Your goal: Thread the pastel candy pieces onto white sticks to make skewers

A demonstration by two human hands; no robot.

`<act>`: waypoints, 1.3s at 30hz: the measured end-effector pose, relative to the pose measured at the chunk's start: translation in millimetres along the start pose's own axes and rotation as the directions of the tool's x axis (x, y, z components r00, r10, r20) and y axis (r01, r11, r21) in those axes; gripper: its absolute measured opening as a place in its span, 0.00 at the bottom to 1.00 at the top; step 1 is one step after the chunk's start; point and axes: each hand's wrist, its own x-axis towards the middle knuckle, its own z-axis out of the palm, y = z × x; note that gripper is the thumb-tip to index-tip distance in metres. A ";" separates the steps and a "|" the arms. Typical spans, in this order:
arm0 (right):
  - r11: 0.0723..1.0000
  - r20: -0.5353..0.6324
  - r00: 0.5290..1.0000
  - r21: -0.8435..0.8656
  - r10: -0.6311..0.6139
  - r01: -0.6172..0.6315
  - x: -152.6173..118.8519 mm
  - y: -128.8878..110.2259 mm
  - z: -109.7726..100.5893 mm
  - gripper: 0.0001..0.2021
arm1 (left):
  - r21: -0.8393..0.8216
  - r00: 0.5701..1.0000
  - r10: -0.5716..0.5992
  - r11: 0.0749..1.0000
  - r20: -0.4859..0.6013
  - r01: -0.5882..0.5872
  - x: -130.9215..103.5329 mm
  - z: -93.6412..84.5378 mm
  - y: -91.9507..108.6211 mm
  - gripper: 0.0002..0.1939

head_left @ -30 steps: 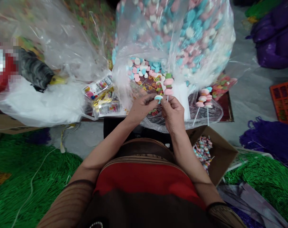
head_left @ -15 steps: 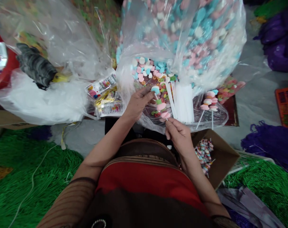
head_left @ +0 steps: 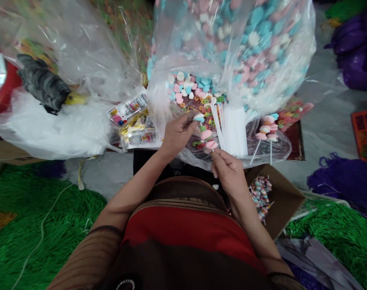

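My right hand (head_left: 228,167) pinches the lower end of a white stick that slants up to the left. Threaded on it are pink, green and blue-and-white candies, forming a candy skewer (head_left: 206,135). At its top, my left hand (head_left: 179,133) has thumb and fingers closed on the blue and white candy (head_left: 199,117). Loose heart-shaped candies (head_left: 186,86) and ring candies (head_left: 206,105) lie just beyond. Right of the skewer is a pile of white sticks (head_left: 235,131). Two finished-looking skewers (head_left: 266,129) rest farther right.
Large clear bags of candy (head_left: 256,48) stand behind. Printed wrappers (head_left: 141,135) and a white plastic bag (head_left: 56,129) lie at left. A cardboard box (head_left: 282,197) holding wrapped skewers is at lower right. Green strands (head_left: 44,213) cover the floor at left.
The blue and white candy at the skewer's top now sits tilted, its white layer uppermost. My left hand has shifted slightly; my right hand stays almost in place.
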 end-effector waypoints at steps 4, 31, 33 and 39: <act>1.000 0.021 0.999 0.018 0.025 -0.026 -3.6 -3.6 11.1 0.21 | 0.121 0.999 0.032 0.992 -0.030 -0.028 -3.4 3.8 6.6 0.11; 0.997 0.006 1.000 0.072 -0.012 0.012 10.2 11.4 12.4 0.23 | 0.244 0.965 0.149 0.949 0.215 -0.201 3.4 -13.5 23.7 0.20; 0.998 -0.089 0.995 0.046 -0.040 0.044 11.7 13.0 -3.4 0.22 | 0.157 0.962 0.123 0.974 0.246 -0.164 0.3 -11.1 20.4 0.24; 0.962 -0.490 0.856 -0.270 -0.166 0.032 25.9 20.1 -86.9 0.18 | 0.120 0.996 0.052 0.991 0.078 -0.061 -1.2 -14.3 5.9 0.24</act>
